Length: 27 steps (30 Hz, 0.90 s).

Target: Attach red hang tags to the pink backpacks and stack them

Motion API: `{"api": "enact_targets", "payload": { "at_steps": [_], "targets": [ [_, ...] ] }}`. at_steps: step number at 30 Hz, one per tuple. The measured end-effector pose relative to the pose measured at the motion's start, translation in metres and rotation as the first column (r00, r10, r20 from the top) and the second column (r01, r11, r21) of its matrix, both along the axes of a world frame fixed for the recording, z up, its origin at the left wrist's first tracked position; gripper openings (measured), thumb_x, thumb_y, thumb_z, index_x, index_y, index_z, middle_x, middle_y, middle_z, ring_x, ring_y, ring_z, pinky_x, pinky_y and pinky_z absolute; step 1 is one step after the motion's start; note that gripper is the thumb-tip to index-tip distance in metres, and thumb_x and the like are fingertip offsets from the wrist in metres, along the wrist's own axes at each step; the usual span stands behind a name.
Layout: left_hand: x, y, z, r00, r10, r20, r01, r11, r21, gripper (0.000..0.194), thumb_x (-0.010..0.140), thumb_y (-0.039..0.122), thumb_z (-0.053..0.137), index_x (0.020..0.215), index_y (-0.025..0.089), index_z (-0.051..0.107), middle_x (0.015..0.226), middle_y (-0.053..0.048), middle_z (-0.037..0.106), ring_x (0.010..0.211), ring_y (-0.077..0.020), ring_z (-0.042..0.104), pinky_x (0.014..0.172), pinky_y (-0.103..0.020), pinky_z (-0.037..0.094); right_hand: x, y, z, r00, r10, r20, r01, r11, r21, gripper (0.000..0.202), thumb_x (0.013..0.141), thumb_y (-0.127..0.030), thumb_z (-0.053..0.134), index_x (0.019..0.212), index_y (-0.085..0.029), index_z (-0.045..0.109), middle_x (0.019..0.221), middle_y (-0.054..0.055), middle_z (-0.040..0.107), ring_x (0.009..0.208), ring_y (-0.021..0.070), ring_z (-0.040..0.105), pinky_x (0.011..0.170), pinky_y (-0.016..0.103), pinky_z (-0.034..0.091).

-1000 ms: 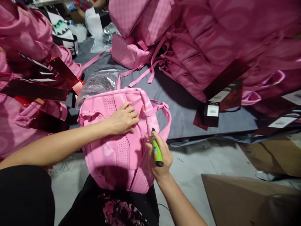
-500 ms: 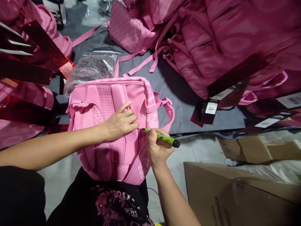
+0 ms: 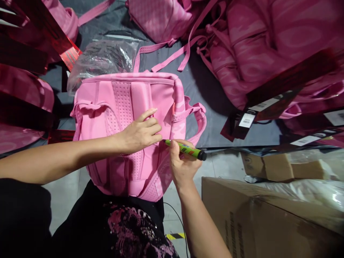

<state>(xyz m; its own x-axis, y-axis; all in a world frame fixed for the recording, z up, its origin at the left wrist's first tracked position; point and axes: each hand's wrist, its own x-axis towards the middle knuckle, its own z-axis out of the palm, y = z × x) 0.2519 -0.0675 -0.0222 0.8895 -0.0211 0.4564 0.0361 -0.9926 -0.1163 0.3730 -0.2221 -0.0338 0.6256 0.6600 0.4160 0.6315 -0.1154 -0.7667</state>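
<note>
A pink backpack lies with its strap side up, partly on the grey-covered table and partly over my lap. On its back panel rests my left hand, fingers partly bent, pressing on the fabric beside a padded strip; whether it pinches cloth is hidden. My right hand grips a green marker with a black end. The marker's dark tip points left and meets the backpack just by my left fingertips. The mark under the tip is too small to tell.
A clear plastic bag lies behind the backpack on the table. Pink bags with dark red tags crowd the back right, more at left. A cardboard box stands at lower right.
The whole view has shifted, so the table and bags sit higher in it. Both hands keep nearly the same place on the backpack, and the marker lies slightly flatter.
</note>
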Motion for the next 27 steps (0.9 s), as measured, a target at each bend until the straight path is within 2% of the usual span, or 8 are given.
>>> {"api": "enact_targets", "payload": {
  "at_steps": [6,12,15,18,20,22,24,27],
  "targets": [
    [0.0,0.001,0.001,0.998,-0.019,0.065,0.018,0.999,0.028,0.027,0.097,0.013,0.044,0.077,0.02,0.061,0.076,0.002,0.056,0.083,-0.0139,0.049,0.115,-0.045,0.035,0.005,-0.001,0.006,0.994,0.031,0.107,-0.023,0.997,-0.073,0.021,0.093,-0.034,0.06,0.084,-0.016,0.065,0.073,0.002,0.069,0.055,0.0117,0.061,0.055,0.025,0.049],
    [-0.001,-0.001,-0.001,0.996,-0.024,0.082,0.02,0.999,0.05,0.024,0.096,0.014,0.046,0.078,0.021,0.06,0.075,0.003,0.056,0.082,-0.0144,0.05,0.114,-0.044,0.035,0.006,0.001,0.008,0.993,0.07,0.097,-0.064,0.996,-0.065,0.02,0.092,-0.035,0.06,0.084,-0.018,0.066,0.073,0.002,0.069,0.057,0.013,0.062,0.056,0.025,0.05],
    [0.0,0.001,0.004,0.998,-0.025,0.058,0.022,0.998,0.052,0.024,0.096,0.014,0.047,0.077,0.02,0.061,0.076,0.002,0.059,0.082,-0.0155,0.052,0.112,-0.044,0.035,0.007,0.003,0.01,0.994,0.091,0.057,-0.087,0.994,-0.07,0.02,0.093,-0.035,0.059,0.086,-0.018,0.066,0.076,0.003,0.07,0.058,0.0131,0.063,0.056,0.026,0.051],
    [0.006,0.016,0.02,0.99,-0.097,-0.106,0.104,0.992,0.066,0.023,0.097,0.017,0.046,0.08,0.02,0.062,0.079,0.0,0.063,0.081,-0.0158,0.055,0.096,-0.037,0.043,0.009,0.0,0.012,0.989,0.099,0.11,-0.084,0.988,-0.129,0.022,0.092,-0.036,0.06,0.083,-0.017,0.068,0.068,0.002,0.068,0.053,0.0139,0.062,0.053,0.026,0.05],
    [0.013,0.032,0.035,0.959,-0.121,-0.256,0.141,0.988,0.063,0.016,0.094,0.025,0.054,0.082,0.019,0.063,0.081,-0.002,0.066,0.08,-0.017,0.057,0.086,-0.035,0.044,0.01,-0.004,0.013,0.99,0.075,0.123,-0.057,0.988,-0.143,0.021,0.091,-0.036,0.061,0.084,-0.018,0.069,0.068,0.002,0.069,0.054,0.0152,0.064,0.054,0.027,0.051],
    [0.019,0.046,0.051,0.918,-0.077,-0.388,0.111,0.992,0.065,0.016,0.084,0.035,0.066,0.083,0.019,0.063,0.082,-0.004,0.068,0.081,-0.0194,0.059,0.084,-0.037,0.042,0.007,-0.009,0.012,0.994,0.1,0.046,-0.095,0.99,-0.099,0.019,0.092,-0.032,0.06,0.103,-0.02,0.069,0.089,0.005,0.074,0.071,0.0177,0.071,0.066,0.03,0.057],
    [0.021,0.052,0.066,0.887,-0.024,-0.461,0.057,0.997,0.057,0.023,0.076,0.038,0.073,0.081,0.018,0.063,0.082,-0.004,0.069,0.082,-0.0207,0.06,0.085,-0.037,0.041,0.001,-0.011,0.012,0.979,0.202,0.021,-0.201,0.979,-0.031,0.031,0.095,-0.025,0.055,0.125,-0.025,0.062,0.115,0.006,0.071,0.096,0.0194,0.071,0.084,0.035,0.058],
    [0.013,0.038,0.095,0.893,-0.002,-0.45,-0.004,1.0,-0.014,0.021,0.077,0.037,0.071,0.076,0.017,0.063,0.079,-0.004,0.07,0.078,-0.0191,0.061,0.078,-0.034,0.04,-0.013,-0.007,0.02,0.934,0.295,0.203,-0.305,0.952,0.018,0.04,0.096,-0.019,0.05,0.134,-0.029,0.055,0.126,0.007,0.066,0.115,0.023,0.063,0.095,0.043,0.051]
  ]
}}
